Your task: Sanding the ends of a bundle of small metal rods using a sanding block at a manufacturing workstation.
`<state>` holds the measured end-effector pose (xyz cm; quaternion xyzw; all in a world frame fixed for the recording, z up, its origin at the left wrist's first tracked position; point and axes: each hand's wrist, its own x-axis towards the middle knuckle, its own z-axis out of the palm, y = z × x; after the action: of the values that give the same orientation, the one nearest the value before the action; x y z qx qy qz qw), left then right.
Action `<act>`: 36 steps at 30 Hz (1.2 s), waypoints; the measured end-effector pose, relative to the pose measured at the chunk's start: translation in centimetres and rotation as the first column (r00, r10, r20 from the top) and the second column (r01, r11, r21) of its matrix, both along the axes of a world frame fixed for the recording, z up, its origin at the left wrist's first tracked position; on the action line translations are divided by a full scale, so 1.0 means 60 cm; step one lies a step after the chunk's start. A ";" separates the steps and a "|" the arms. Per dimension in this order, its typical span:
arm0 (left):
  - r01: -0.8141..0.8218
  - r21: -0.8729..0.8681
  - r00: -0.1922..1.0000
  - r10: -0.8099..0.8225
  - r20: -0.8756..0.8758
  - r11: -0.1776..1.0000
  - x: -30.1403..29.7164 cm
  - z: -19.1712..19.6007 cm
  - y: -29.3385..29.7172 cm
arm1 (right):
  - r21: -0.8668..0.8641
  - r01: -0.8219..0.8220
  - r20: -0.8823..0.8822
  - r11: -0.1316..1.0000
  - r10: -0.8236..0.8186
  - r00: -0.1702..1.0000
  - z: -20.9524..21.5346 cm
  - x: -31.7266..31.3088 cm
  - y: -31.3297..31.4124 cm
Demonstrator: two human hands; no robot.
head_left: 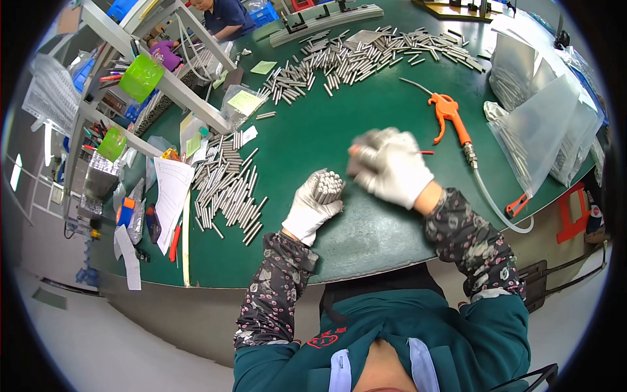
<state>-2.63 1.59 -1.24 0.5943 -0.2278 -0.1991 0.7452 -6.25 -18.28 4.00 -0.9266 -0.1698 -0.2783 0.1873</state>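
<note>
My left hand (305, 212), in a white glove, is wrapped round a bundle of short metal rods (328, 187), their ends facing up. To its right, a little apart, my gloved right hand (390, 167) is raised over the green table, its fingers curled and slightly blurred. A thin red stick (426, 153) shows at the far side of that hand, and a reddish spot shows near its fingertips. Whether both belong to one held thing I cannot make out. Left of my left hand lies a loose spread of similar metal rods (225, 186).
A larger heap of rods (372, 55) covers the table's far side. An orange air blow gun (450, 117) with a hose lies at right, beside clear bags of rods (522, 130). Paper sheets (171, 196) and a red-handled tool (175, 243) lie left. Two other people are at the far left.
</note>
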 end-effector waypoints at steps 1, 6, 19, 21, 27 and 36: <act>-0.030 0.095 0.999 0.027 0.028 0.995 0.000 -0.005 0.003 | 0.022 0.076 -0.010 0.997 -0.076 0.997 0.000 0.001 -0.011; -0.078 0.188 0.995 0.065 0.075 0.979 -0.007 0.018 -0.006 | 0.086 -0.291 0.086 0.953 0.284 0.955 -0.004 -0.017 0.018; -0.053 0.167 0.997 0.042 0.068 0.985 -0.008 0.001 0.002 | 0.002 0.115 -0.083 0.993 -0.114 0.990 -0.018 -0.004 -0.015; -0.064 0.172 0.994 0.048 0.094 0.983 -0.010 0.000 0.001 | -0.035 0.083 0.104 0.996 -0.078 0.991 -0.017 -0.014 -0.006; -0.085 0.194 0.986 0.054 0.158 0.977 -0.009 -0.008 0.004 | 0.187 -0.087 0.000 0.979 0.089 0.996 -0.031 -0.008 0.026; -0.067 0.149 0.988 0.044 0.148 0.987 -0.007 -0.011 0.002 | 0.266 -0.178 0.052 0.947 0.170 0.984 -0.045 -0.004 0.037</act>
<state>-3.08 1.74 -1.89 0.6688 -0.2482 -0.1518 0.6842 -6.47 -16.09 1.27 -0.8698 -0.2139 -0.2943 0.3333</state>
